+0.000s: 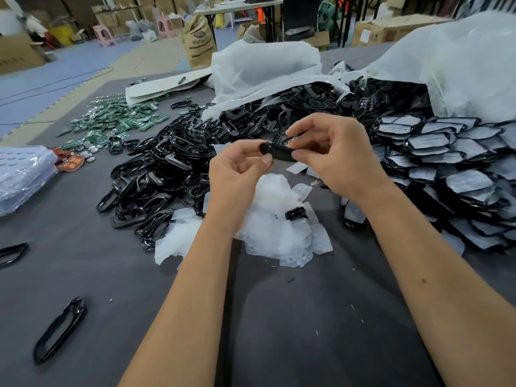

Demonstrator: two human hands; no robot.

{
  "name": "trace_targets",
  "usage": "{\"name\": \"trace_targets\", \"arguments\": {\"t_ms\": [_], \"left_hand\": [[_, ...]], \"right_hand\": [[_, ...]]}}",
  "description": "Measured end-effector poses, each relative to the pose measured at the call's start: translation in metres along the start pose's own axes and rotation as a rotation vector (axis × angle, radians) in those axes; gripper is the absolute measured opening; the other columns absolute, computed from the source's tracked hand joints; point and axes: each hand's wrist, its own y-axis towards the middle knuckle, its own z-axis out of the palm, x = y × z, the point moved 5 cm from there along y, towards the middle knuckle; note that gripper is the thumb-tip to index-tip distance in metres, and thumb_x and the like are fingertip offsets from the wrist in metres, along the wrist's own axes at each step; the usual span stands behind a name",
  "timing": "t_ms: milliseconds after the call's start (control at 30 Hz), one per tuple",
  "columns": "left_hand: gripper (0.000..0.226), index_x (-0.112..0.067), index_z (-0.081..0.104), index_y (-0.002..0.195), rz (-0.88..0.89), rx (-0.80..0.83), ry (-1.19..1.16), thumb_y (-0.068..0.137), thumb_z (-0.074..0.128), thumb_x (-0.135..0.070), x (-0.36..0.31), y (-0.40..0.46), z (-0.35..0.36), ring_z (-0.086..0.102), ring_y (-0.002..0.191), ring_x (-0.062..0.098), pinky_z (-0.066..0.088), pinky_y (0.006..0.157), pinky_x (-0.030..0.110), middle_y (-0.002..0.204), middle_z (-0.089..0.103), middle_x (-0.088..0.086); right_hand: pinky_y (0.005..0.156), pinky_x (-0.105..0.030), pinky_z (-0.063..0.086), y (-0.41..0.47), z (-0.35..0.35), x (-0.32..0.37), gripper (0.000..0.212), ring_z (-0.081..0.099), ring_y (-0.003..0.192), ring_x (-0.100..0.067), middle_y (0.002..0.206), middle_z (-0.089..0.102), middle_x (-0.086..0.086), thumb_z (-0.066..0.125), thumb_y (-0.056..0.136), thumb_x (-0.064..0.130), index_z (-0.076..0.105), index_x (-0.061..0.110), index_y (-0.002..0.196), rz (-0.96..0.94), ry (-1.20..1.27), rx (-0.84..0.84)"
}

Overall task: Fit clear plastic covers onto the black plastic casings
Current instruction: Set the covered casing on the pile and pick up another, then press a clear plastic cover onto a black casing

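Both hands hold 1 black casing (279, 152) above the grey table (307, 317), near frame centre; the left hand (237, 171) pinches its 9 o'clock end, the right hand (340, 155) grips its 3 o'clock end with curled fingers; a heap of clear covers (276, 227) lies just below at 6 o'clock; loose black frames (167, 169) spread toward 9 o'clock; covered casings (452, 163) are stacked at 3 o'clock.

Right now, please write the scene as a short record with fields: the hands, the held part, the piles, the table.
left hand: left hand pinches one end of the black casing
right hand: right hand grips the other end
held part: casing held above the table, edge-on; a cover on it cannot be told
near pile: clear covers under the hands
left pile: black frames
right pile: stacked covered casings
far left: green circuit boards
surface: grey table
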Motion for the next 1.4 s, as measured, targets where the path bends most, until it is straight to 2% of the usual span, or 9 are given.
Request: {"name": "trace_targets", "arguments": {"t_ms": [167,300,400,533,733,900,1067,1300,1400], "left_hand": [[0.017,-0.013,0.077,0.086,0.133,0.143,0.322,0.082,0.069,0.001,-0.018,0.000,0.035,0.067,0.068,0.013,0.053,0.064,0.030,0.075,0.075,0.006],[0.029,-0.012,0.078,0.088,0.159,0.126,0.397,0.082,0.063,0.012,-0.019,0.011,0.082,0.073,0.077,0.025,0.061,0.074,0.042,0.078,0.075,0.006],[0.023,-0.012,0.080,0.087,0.249,0.147,0.425,0.079,0.073,0.008,-0.023,0.011,0.130,0.069,0.073,0.006,0.057,0.072,0.028,0.076,0.074,-0.005],[0.016,-0.005,0.079,0.090,0.305,0.187,0.487,0.081,0.070,0.005,-0.022,0.012,0.187,0.071,0.081,0.023,0.056,0.075,0.040,0.082,0.076,0.007],[0.025,-0.013,0.081,0.094,0.312,0.408,0.752,0.089,0.057,-0.007,-0.014,0.010,0.223,0.065,0.083,0.032,0.051,0.074,0.044,0.084,0.074,0.013],[0.028,-0.017,0.081,0.108,0.252,0.333,0.703,0.094,0.057,-0.010,-0.015,0.006,0.197,0.065,0.105,0.027,0.053,0.083,0.040,0.098,0.078,0.008],[0.019,-0.010,0.080,0.092,0.239,0.174,0.742,0.094,0.061,-0.014,-0.019,0.006,0.137,0.068,0.086,0.027,0.052,0.077,0.040,0.089,0.077,0.007],[0.024,-0.014,0.080,0.102,0.060,-0.194,0.985,0.092,0.058,-0.013,-0.015,0.007,0.008,0.065,0.099,0.028,0.047,0.089,0.033,0.096,0.077,0.006],[0.032,-0.020,0.076,0.114,-0.086,-0.239,1.177,0.088,0.059,-0.015,-0.008,0.006,-0.034,0.056,0.115,0.031,0.038,0.095,0.032,0.113,0.072,0.004]], "right_hand": [[0.081,-0.017,0.054,-0.007,-0.032,0.010,0.037,0.071,0.085,0.002,0.086,0.075,0.016,0.074,0.082,-0.008,0.081,0.025,0.097,-0.084,-0.326,0.084],[0.077,-0.011,0.049,-0.008,-0.067,0.002,0.039,0.065,0.079,0.007,0.082,0.070,0.016,0.070,0.081,-0.010,0.081,0.024,0.096,-0.013,-0.456,-0.006],[0.086,-0.031,0.057,-0.014,-0.095,-0.004,0.041,0.070,0.085,-0.015,0.090,0.077,0.000,0.063,0.078,-0.011,0.082,0.019,0.098,0.058,-0.571,-0.108],[0.095,-0.041,0.056,-0.018,-0.128,-0.016,0.050,0.067,0.104,-0.034,0.106,0.076,-0.015,0.053,0.077,-0.010,0.080,0.018,0.109,0.205,-0.694,-0.200],[0.099,-0.044,0.056,-0.017,-0.145,-0.039,0.047,0.065,0.111,-0.038,0.115,0.074,-0.020,0.053,0.082,-0.005,0.080,0.019,0.112,0.430,-0.795,-0.029],[0.093,-0.034,0.051,-0.002,-0.142,-0.032,0.039,0.065,0.110,-0.033,0.117,0.074,-0.013,0.053,0.087,-0.001,0.081,0.021,0.104,0.396,-0.803,-0.075],[0.097,-0.040,0.056,0.014,-0.097,-0.007,0.034,0.068,0.103,-0.032,0.109,0.075,-0.013,0.058,0.084,0.003,0.081,0.022,0.100,0.260,-0.721,-0.146],[0.083,-0.043,0.061,0.028,0.037,-0.003,0.024,0.070,0.090,-0.030,0.096,0.076,-0.011,0.059,0.084,0.003,0.080,0.012,0.093,0.143,-0.622,0.240],[0.092,-0.046,0.057,0.037,0.067,-0.017,0.032,0.061,0.111,-0.034,0.117,0.068,-0.017,0.055,0.091,0.000,0.070,0.006,0.117,0.137,-0.737,0.332]]}}
